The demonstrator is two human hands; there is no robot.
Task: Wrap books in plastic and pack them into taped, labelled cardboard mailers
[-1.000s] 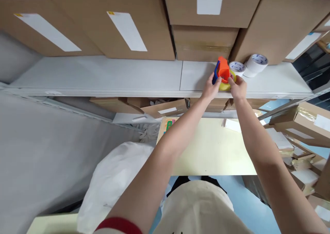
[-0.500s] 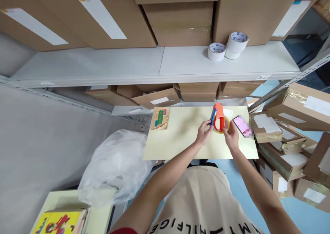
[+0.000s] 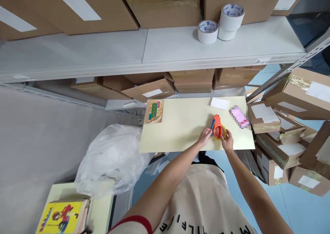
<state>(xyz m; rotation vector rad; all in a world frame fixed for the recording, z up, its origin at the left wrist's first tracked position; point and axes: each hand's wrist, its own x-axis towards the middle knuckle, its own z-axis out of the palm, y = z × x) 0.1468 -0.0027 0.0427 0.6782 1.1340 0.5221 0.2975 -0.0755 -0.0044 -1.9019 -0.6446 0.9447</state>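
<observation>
An orange tape dispenser (image 3: pixel 217 120) with a roll of yellowish tape (image 3: pixel 224 132) on it is held low over the front right part of the cream table (image 3: pixel 177 130). My right hand (image 3: pixel 227 141) is closed on the right side of the dispenser, at the tape roll. On its other side, my left hand (image 3: pixel 205 137) pinches a slim blue pen-like tool (image 3: pixel 212 124), lying along the dispenser's left edge. Whether those left fingers also grip the dispenser is unclear. A white paper slip (image 3: pixel 219 103) and a pink phone (image 3: pixel 239 116), partly pixelated, lie beyond the hands.
A booklet (image 3: pixel 154 111) lies at the table's far left. White tape rolls (image 3: pixel 207 32) stand on the grey shelf (image 3: pixel 175 51) ahead. Stacked cartons (image 3: pixel 268 120) border the table's right side. To the left are a plastic bag (image 3: pixel 113 158) and a yellow book (image 3: pixel 60 216).
Both hands have drawn the dispenser and blue tool lower and nearer to me, uncovering the paper slip. The camera view has shifted, so the shelf appears higher.
</observation>
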